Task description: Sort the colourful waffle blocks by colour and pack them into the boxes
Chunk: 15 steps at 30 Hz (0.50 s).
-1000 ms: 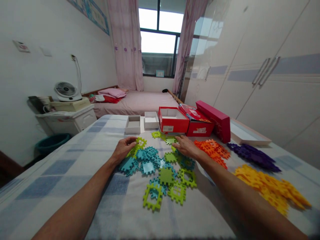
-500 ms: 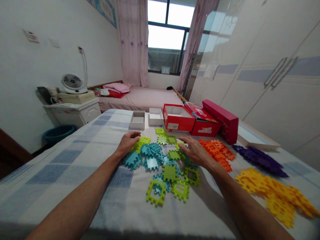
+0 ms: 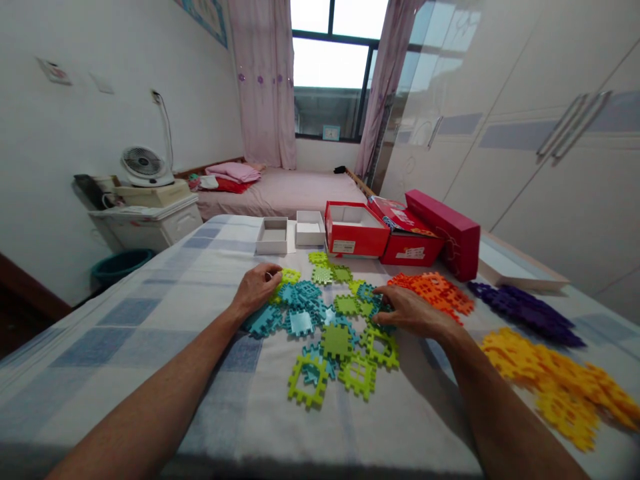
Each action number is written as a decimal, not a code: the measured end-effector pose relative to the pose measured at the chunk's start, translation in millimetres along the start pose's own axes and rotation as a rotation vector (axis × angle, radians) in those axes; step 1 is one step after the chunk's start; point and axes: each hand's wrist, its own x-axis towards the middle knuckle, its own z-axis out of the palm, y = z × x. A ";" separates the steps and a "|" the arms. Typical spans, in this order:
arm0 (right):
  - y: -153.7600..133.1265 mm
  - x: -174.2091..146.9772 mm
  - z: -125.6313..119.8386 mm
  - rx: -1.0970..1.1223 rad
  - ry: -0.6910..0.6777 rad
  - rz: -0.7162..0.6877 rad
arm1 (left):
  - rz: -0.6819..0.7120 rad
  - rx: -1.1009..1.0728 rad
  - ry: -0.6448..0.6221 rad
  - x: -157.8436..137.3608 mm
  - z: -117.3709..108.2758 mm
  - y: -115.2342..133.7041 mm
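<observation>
A mixed heap of flat interlocking toy tiles with notched edges lies before me, with teal tiles (image 3: 301,323) and lime-green tiles (image 3: 337,341) overlapping. At the heap's left edge, my left hand (image 3: 257,288) rests with curved fingers beside yellow-green tiles (image 3: 290,275); its fingertips are partly hidden. My right hand (image 3: 413,311) reaches in from the other side, thumb and fingers apart around teal tiles (image 3: 369,292). No tile appears lifted by either hand. Some lime-green frame tiles (image 3: 358,375) lie at the near side of the heap.
Orange tiles (image 3: 434,291), purple tiles (image 3: 525,313) and yellow tiles (image 3: 545,373) form separate piles on the right. Along the far edge stand a grey-white box (image 3: 273,245), a white box (image 3: 310,237), an open red box (image 3: 350,248) and a long dark-pink box (image 3: 453,243).
My right hand has shifted right and lower onto the teal tiles at the heap's right edge. My left hand stays nearly in place. The camera view has shifted slightly.
</observation>
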 end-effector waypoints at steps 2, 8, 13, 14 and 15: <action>1.8 0.5 -1.5 0.058 0.014 -0.012 | 0.023 -0.061 -0.035 -0.6 2.1 2.0; 5.7 6.3 -7.4 0.310 0.180 -0.093 | 0.123 0.012 0.057 -2.2 -1.2 12.0; 3.4 20.5 11.8 0.221 0.399 -0.063 | 0.336 0.245 0.022 -10.3 0.2 25.8; 3.2 23.0 16.7 0.180 0.395 -0.043 | 0.361 0.292 -0.008 -12.2 1.7 27.9; 3.2 25.1 21.1 0.145 0.374 -0.023 | 0.378 0.335 -0.035 -13.8 3.4 29.4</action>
